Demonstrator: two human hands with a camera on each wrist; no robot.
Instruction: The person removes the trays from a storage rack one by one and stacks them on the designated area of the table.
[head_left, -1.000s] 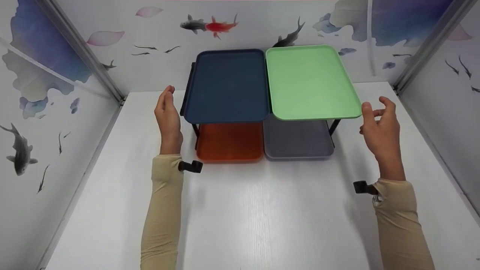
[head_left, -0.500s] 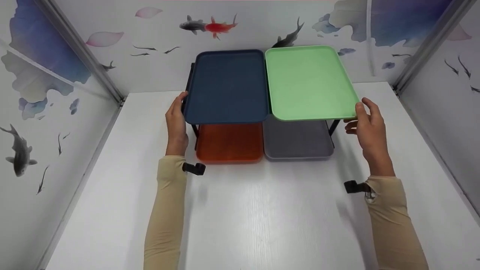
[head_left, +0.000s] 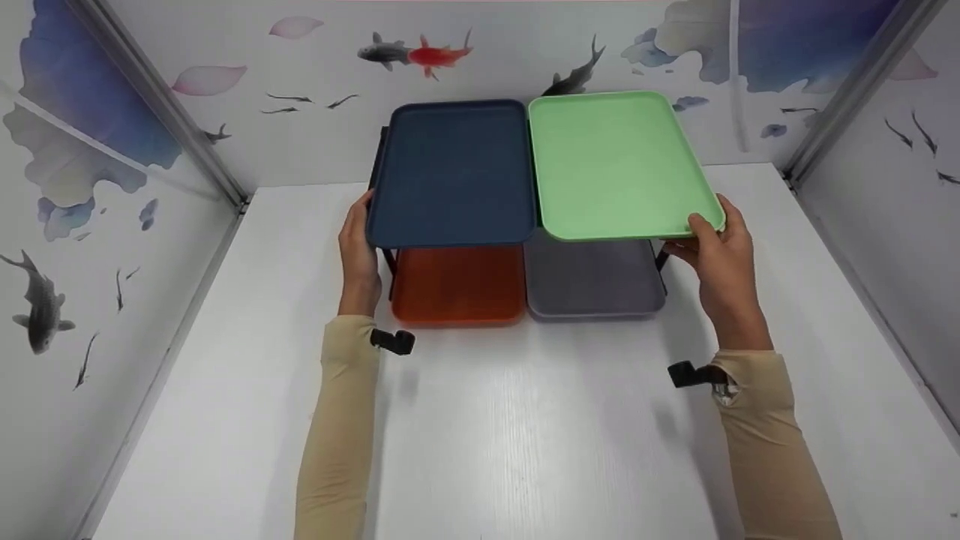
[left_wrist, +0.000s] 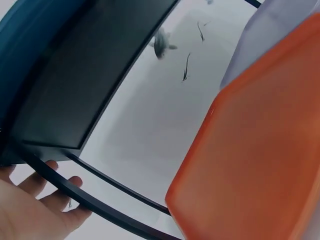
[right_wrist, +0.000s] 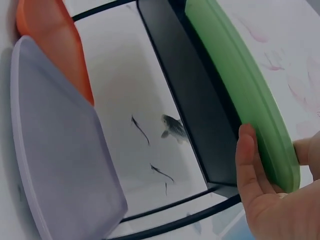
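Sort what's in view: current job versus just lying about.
Likely in the job:
green tray, gripped by the right hand;
black rack and dark blue tray, left hand at their side.

Apparently just there, not held:
orange tray;
grey tray.

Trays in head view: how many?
4. Upper tier: navy tray left, light green tray right. Lower tier: orange tray left, gray tray right. Any stacked underneath could be hidden.
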